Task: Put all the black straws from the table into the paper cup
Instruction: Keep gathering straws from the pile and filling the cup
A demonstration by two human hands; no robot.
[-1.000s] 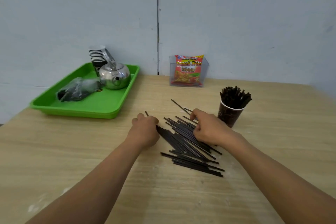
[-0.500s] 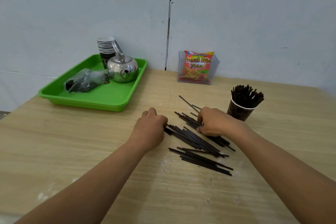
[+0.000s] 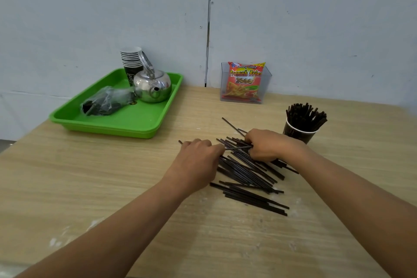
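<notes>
A straw (image 3: 239, 148) now stretches from left hand (image 3: 198, 158) to right hand (image 3: 266, 145), raised off the pile (image 3: 248, 178) at the middle of the table (image 3: 101, 187); before, both hands lay on the pile. Each hand curls round the straw, fingertips hidden. The cup (image 3: 299, 134) stands near the right edge.

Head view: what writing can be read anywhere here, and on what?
"French Fries": snack packet.
"Kentang Goreng": same packet, smaller, above it.
"2000": same packet, stylised, uncertain.
White print on the stacked cups: too small to read.
</notes>
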